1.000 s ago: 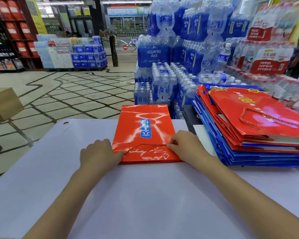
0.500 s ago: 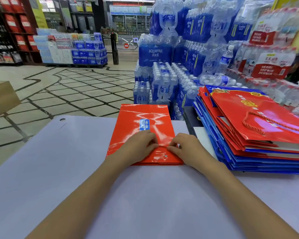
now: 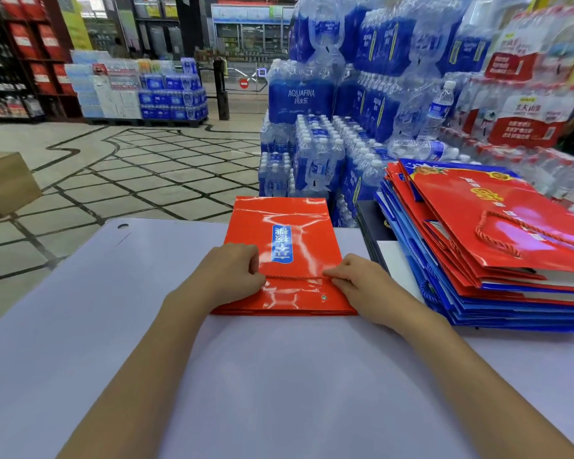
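Note:
A flat folded red paper gift bag (image 3: pixel 299 226) with a blue label lies on the pale lilac table (image 3: pixel 279 376), its far end reaching past the table's back edge. Its red rope handle (image 3: pixel 294 277) is stretched straight across the bag near the front end. My left hand (image 3: pixel 227 271) pinches the rope's left end with curled fingers. My right hand (image 3: pixel 358 281) pinches the rope's right end, just above a metal eyelet (image 3: pixel 324 297).
A tall stack of flat red and blue gift bags (image 3: pixel 484 246) sits at the table's right. Behind stand shrink-wrapped packs of water bottles (image 3: pixel 315 104). A cardboard box (image 3: pixel 4 183) is at the left over the tiled shop floor.
My left hand came from the bag's left edge onto the bag, then took the rope handle; the rope now runs taut and straight between both hands.

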Demonstrator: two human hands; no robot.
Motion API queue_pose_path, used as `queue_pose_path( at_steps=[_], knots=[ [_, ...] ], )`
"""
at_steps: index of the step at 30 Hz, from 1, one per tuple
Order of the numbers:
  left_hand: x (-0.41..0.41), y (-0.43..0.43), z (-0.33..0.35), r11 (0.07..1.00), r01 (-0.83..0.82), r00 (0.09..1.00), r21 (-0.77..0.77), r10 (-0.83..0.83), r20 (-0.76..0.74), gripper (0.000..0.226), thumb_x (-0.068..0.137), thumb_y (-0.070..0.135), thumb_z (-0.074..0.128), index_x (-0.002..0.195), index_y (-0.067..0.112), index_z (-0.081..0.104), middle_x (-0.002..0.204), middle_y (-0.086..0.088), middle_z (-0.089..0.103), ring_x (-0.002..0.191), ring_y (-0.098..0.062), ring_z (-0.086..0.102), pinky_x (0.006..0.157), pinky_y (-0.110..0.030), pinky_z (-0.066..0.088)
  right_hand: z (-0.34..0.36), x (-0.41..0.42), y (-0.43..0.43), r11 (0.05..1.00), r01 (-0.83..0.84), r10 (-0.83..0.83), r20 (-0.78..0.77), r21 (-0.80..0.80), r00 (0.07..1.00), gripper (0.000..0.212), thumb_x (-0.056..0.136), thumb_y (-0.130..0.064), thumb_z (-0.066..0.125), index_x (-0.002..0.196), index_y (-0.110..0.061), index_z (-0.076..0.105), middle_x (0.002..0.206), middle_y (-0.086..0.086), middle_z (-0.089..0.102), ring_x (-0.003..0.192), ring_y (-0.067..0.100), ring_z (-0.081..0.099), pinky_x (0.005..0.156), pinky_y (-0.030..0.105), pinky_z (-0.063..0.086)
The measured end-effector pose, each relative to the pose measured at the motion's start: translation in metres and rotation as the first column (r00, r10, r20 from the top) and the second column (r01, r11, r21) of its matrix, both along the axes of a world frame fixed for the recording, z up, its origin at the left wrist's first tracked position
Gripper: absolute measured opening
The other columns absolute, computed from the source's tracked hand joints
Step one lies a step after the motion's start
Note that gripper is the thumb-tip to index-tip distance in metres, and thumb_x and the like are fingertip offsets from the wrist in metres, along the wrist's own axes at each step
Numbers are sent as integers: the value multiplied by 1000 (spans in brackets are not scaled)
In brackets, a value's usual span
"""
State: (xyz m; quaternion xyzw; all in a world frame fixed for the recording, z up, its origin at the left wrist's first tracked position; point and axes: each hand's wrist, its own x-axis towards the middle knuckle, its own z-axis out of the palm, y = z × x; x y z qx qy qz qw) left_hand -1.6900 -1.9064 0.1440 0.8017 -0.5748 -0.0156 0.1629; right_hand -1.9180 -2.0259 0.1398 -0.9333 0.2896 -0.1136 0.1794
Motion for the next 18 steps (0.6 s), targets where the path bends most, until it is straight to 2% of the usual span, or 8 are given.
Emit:
queue_pose_path(
  at_steps=[2,4,8,11,14,18],
  knots=[
    [1,1,1,999,-26,1000,48,26,0,17,81,36,59,78,21,51,81,5,58,79,-17,56,68,-32,46,0,0,0,999,40,-39,40,-5,998,30,101,-23,51,127,-20,65,117,1,61,111,17,55,97,26,42],
    [1,2,1,997,-36,999,70,36,-3,19,81,37,58,77,21,49,79,4,57,77,-16,55,65,-31,44,0,-1,-1,993,121,-119,117,-13,986,22,96,-27,61,113,-21,73,108,-3,68,103,14,59,96,32,46],
    [0,4,4,992,-60,998,108,58,22,24,83,41,57,73,23,44,78,4,56,75,-16,54,64,-30,41,1,-2,1,978,204,-210,173,48,962,16,85,-38,73,90,-23,77,93,-8,71,89,9,61,87,31,51],
    [2,6,7,988,-100,995,120,96,38,25,84,42,56,72,24,43,76,4,54,74,-15,54,63,-30,40,4,-4,3,992,114,-121,124,62,985,15,89,-32,70,96,-21,78,96,-5,71,92,11,61,88,30,48],
    [2,8,9,978,-148,988,145,141,55,26,85,45,55,73,25,43,77,5,54,76,-14,54,69,-32,44,7,-7,4,999,15,-19,78,50,997,18,95,-22,61,105,-18,76,103,-2,69,98,13,60,92,31,46],
    [0,9,10,982,-138,986,125,125,109,16,81,39,54,79,27,45,86,5,54,85,-17,53,77,-34,42,2,-6,4,999,40,-41,103,16,994,16,94,-23,63,104,-20,75,101,-4,69,95,12,60,90,28,46]
  ],
)
